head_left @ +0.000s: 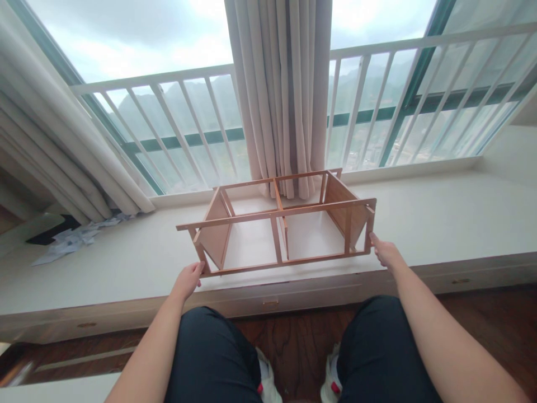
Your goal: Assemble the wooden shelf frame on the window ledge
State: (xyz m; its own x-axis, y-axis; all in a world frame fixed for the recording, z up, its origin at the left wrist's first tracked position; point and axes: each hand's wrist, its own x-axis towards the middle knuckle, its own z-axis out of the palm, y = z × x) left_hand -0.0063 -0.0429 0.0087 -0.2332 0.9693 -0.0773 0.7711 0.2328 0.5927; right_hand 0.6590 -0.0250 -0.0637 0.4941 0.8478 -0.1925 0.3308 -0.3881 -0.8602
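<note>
Wooden rack [276, 240]: an open reddish-brown frame with three flat panels, one near each end and one in the middle, lying lengthwise over a white window ledge, close to its front edge; whether it rests there fully or is slightly raised, I cannot tell.
Lap and feet: nearest the viewer, two knees in dark trousers [210, 347] are spread apart, with pale shoes [268, 378] below, on a dark wood floor [293, 341].
Ledge front: a pale panel with small handles [271, 303] runs across, just beyond the knees.
Left hand [191, 277]: grasping the rack's near left corner between thumb and fingers, low down.
Right hand [385, 252]: gripping the upright at the rack's right end, thumb on the wood, a little above the bottom corner.
Window ledge [428, 218]: broad, white and smooth, reaching past the rack on both sides.
Papers [75, 240]: loose white sheets lie on the ledge at far left, well apart from the rack.
Curtains: a beige one [285, 84] hangs right behind the rack, another [62, 123] at left.
Railing [151, 79]: white bars stand before green-framed windows.
Outside: hazy hills [147, 106] under a cloudy sky [138, 33].
</note>
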